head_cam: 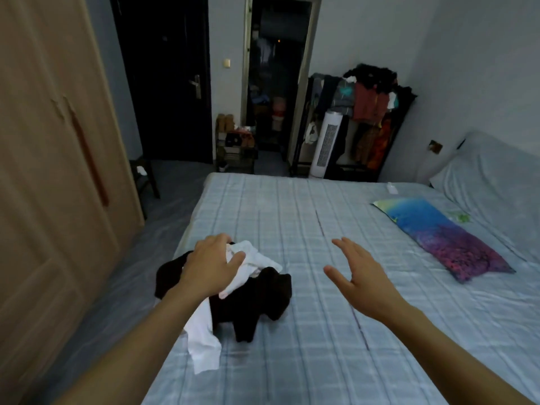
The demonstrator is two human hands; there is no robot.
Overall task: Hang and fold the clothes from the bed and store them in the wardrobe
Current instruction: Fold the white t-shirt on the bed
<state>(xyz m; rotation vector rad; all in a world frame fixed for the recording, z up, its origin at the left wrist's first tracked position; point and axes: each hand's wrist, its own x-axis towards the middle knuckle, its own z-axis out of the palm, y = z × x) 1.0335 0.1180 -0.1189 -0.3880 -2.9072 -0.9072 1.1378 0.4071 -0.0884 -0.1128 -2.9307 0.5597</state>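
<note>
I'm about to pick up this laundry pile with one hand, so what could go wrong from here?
1. The left hand grips only the white garment, which is tangled with the dark garment; lifting may drag the dark one along or drop it.
2. The pile sits near the bed's left edge, so a piece could slide to the floor.
3. The right hand hovers open, supporting nothing.

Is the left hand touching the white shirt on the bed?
Touching. The head view shows the left hand pressed on the white shirt, its fingers curling into the cloth with no gap between them.
</note>
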